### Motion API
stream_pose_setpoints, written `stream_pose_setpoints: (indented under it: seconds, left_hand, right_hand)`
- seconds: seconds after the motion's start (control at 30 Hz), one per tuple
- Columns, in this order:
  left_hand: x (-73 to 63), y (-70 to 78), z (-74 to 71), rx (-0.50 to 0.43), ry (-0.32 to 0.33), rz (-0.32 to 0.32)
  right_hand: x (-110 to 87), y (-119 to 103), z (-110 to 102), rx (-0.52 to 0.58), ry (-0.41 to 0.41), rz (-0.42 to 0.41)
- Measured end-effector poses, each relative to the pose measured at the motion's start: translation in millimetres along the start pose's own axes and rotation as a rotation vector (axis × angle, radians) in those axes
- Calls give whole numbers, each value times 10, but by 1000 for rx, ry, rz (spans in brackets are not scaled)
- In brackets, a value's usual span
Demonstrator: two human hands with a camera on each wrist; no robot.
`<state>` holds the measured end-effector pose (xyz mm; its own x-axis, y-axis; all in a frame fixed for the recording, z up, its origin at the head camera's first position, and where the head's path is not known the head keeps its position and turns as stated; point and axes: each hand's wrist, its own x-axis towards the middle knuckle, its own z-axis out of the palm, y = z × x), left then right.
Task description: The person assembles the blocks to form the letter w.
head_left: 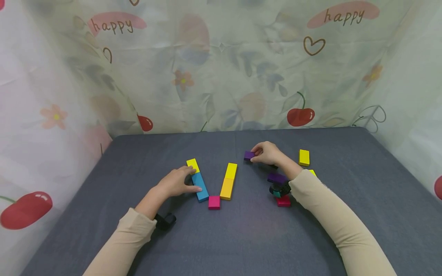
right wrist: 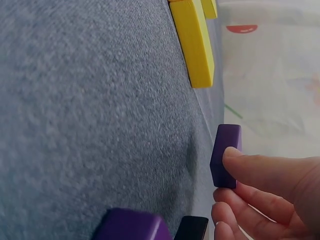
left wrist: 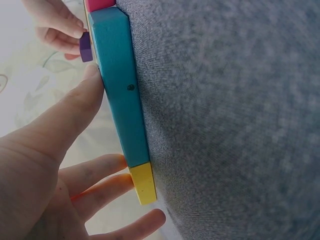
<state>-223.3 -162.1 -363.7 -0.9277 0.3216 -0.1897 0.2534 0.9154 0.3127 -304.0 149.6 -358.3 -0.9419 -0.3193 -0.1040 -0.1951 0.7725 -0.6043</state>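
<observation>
My right hand (head_left: 268,153) pinches a small purple block (head_left: 249,155) between thumb and fingers. The right wrist view shows this purple block (right wrist: 226,156) held just off the cloth. On the left, my left hand (head_left: 177,182) lies along a blue block (head_left: 200,187) and the yellow block (head_left: 193,165) at its far end. In the left wrist view its thumb is at the blue block (left wrist: 120,90), and extended fingers reach the yellow block (left wrist: 143,184). A pink block (head_left: 214,202) sits between the near ends of this row and a second row of yellow (head_left: 231,171) and orange (head_left: 226,189) blocks.
Under the right forearm lie another purple block (head_left: 277,178) and a red block (head_left: 284,201). A yellow block (head_left: 304,157) rests farther right, with part of another yellow block (head_left: 312,172) nearby. A black block (right wrist: 192,228) shows in the right wrist view. Grey cloth (head_left: 241,237) covers the table; a patterned curtain hangs behind.
</observation>
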Motion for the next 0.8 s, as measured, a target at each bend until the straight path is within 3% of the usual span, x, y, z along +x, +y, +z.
stream_pose_setpoints:
  seconds: [0.8]
  left_hand:
    - [6,-11,8,3,-6,-8]
  right_hand:
    - [64,-97,157,-31,-74,-15]
